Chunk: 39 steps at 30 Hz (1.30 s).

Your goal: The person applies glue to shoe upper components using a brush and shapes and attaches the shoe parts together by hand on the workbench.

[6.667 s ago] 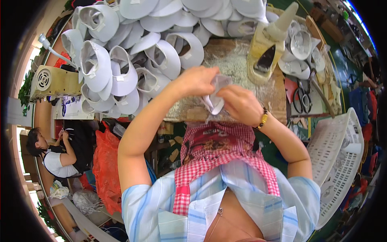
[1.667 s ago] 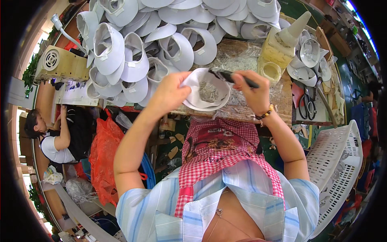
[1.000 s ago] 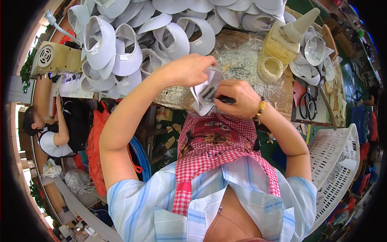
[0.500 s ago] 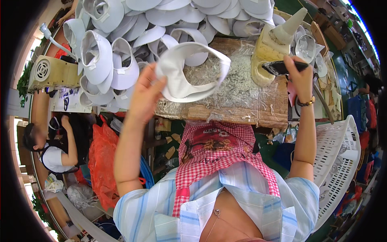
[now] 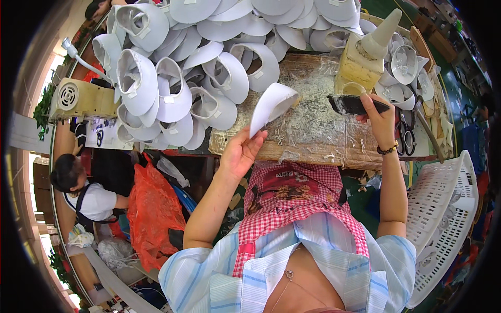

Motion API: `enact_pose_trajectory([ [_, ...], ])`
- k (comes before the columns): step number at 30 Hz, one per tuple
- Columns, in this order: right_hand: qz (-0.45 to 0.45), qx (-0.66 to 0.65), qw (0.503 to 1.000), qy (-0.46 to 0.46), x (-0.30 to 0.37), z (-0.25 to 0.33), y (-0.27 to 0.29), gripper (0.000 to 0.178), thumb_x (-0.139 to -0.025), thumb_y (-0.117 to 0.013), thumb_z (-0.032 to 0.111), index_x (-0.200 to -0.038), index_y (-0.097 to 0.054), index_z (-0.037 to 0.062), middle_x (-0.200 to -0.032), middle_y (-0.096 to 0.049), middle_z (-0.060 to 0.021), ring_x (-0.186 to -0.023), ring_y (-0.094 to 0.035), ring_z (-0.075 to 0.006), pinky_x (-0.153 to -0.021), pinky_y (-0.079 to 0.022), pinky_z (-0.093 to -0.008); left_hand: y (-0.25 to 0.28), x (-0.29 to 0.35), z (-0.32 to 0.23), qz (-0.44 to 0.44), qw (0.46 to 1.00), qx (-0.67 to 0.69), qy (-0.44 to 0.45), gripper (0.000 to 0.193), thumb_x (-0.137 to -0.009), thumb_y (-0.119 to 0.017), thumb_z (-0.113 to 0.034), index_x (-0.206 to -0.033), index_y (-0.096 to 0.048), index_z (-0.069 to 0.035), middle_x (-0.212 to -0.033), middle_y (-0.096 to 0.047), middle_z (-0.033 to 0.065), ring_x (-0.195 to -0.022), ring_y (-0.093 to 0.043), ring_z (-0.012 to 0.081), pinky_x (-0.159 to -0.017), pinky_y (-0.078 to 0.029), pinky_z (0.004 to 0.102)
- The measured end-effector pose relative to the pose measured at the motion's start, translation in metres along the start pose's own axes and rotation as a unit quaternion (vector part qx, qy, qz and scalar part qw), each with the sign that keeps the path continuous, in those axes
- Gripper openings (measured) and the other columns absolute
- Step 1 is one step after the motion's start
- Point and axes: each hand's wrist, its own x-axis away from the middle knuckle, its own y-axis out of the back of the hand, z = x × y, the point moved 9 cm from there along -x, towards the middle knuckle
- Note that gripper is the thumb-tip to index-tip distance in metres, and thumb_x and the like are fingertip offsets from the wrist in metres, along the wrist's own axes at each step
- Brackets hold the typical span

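My left hand [image 5: 244, 154] pinches one end of a white sun visor [image 5: 272, 106], which stands tilted above the worn board in front of me. The visor is seen partly edge-on. In my right hand [image 5: 380, 120] is a flat black tool [image 5: 357, 105] with a worn, whitish edge; its exact kind I cannot make out. The tool lies just in front of a yellowish square container [image 5: 360, 65] topped by a pale cone. A round yellowish opening [image 5: 352, 89] sits low on the container's near side, close behind the tool.
A large heap of white visors [image 5: 219, 73] fills the far left and back. Scissors [image 5: 407, 136] lie right of my right wrist, near clear plastic pieces [image 5: 404, 62]. A white perforated basket [image 5: 438, 208] stands at right. A red plastic bag [image 5: 151, 214] and another person [image 5: 94, 195] are at left.
My left hand has moved right and nearer to me, and the visor has turned from broad side to nearly edge-on. The black tool has shifted slightly left and down. The view has shifted a little.
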Motion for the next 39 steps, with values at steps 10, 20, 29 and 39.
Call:
enact_pose_trajectory([
  [10,-0.078,0.304,0.941,0.128,-0.012,0.053,0.032,0.027,-0.085,-0.065,0.028,-0.084,-0.068,0.0014,-0.071,-0.062,-0.0180,-0.060,-0.059,-0.0330,-0.057,-0.046,-0.0361,-0.033,0.009,-0.043,-0.060,0.726,-0.665,-0.166,0.027,-0.086,-0.067,-0.015,-0.108,-0.066,0.000,-0.104,-0.060,0.0077,-0.083,-0.057,0.0112,-0.071,-0.045,0.0220],
  [20,-0.033,0.246,0.967,0.050,0.006,0.031,0.018,0.034,-0.089,-0.062,0.031,-0.080,-0.065,-0.0013,-0.069,-0.062,-0.0114,-0.055,-0.060,-0.0184,-0.052,-0.045,-0.0285,-0.048,0.039,-0.037,-0.047,0.795,-0.506,-0.331,0.022,-0.088,-0.066,-0.017,-0.089,-0.069,0.005,-0.087,-0.061,0.0037,-0.073,-0.049,0.0051,-0.065,-0.041,0.0210],
  [29,0.061,-0.013,0.998,0.023,0.022,0.052,-0.117,0.039,-0.090,-0.061,0.034,-0.077,-0.064,-0.0029,-0.062,-0.063,-0.0092,-0.050,-0.060,-0.0158,-0.050,-0.048,-0.0288,-0.047,0.042,-0.017,-0.049,0.739,-0.569,-0.359,0.030,-0.085,-0.067,-0.010,-0.065,-0.050,0.005,-0.052,-0.038,0.0020,-0.053,-0.033,0.0073,-0.046,-0.028,0.0268],
  [39,0.057,0.268,0.961,-0.032,-0.032,0.028,-0.067,0.041,-0.089,-0.057,0.037,-0.074,-0.068,0.0000,-0.049,-0.058,-0.0092,-0.047,-0.061,-0.0193,-0.053,-0.049,-0.0315,-0.036,0.046,-0.012,-0.036,0.799,-0.506,-0.322,0.017,-0.088,-0.064,-0.009,-0.078,-0.065,0.004,-0.065,-0.060,0.0024,-0.059,-0.049,0.0068,-0.052,-0.040,0.0222],
])
